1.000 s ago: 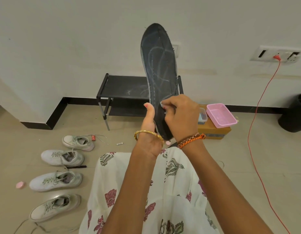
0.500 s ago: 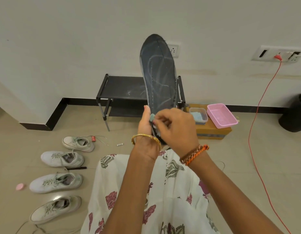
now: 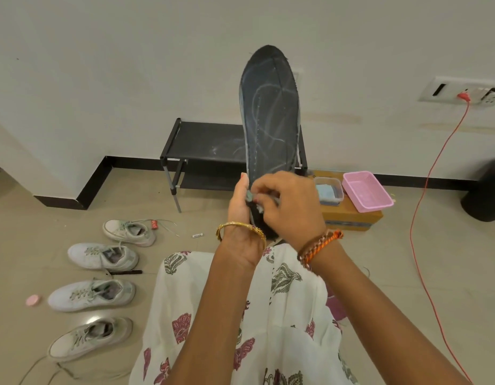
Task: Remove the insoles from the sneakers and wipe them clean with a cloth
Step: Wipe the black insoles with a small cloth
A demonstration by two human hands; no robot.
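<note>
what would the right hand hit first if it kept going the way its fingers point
The right hand points leftward across the insole's heel end, so it would probably meet the left hand's thumb first; the two already look nearly touching, though depth is unclear.

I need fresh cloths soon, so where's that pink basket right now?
In the head view, the pink basket sits right of centre on a cardboard box by the wall, beside a clear container.

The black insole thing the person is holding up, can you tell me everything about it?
The insole is dark grey to black, long and foot-shaped, with pale curved streaks and a fine dotted line on its face. It stands upright, rounded toe end up, before the white wall. The left hand grips its lower end, and the right hand presses a small pale cloth against it. Its heel end is hidden behind the hands.
</note>
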